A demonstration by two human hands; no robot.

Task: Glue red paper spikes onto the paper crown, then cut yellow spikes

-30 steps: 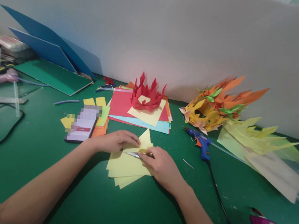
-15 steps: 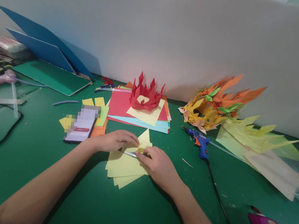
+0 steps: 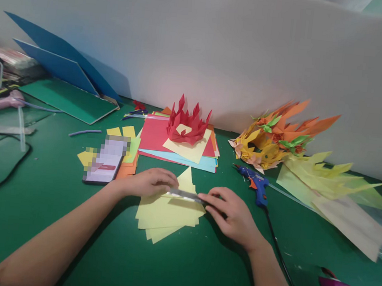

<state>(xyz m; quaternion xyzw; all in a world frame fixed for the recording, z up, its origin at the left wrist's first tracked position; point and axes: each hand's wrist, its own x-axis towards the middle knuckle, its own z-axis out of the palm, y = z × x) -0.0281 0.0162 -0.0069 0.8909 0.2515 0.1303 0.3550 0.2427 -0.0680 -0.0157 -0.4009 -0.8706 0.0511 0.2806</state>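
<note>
Right hand [image 3: 226,212], grip clamped on the blade [image 3: 186,195], has slid toward frame right; left hand [image 3: 154,182] touches the paper [image 3: 166,215], grip impossible to tell; a slip could cut that hand.

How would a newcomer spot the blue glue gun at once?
On the green table, find the red paper crown, then look right to the yellow paper crown. Just in front of that, beyond the right hand, lies the blue glue gun. Its orange trigger and black cord set it apart from both crowns.
</note>
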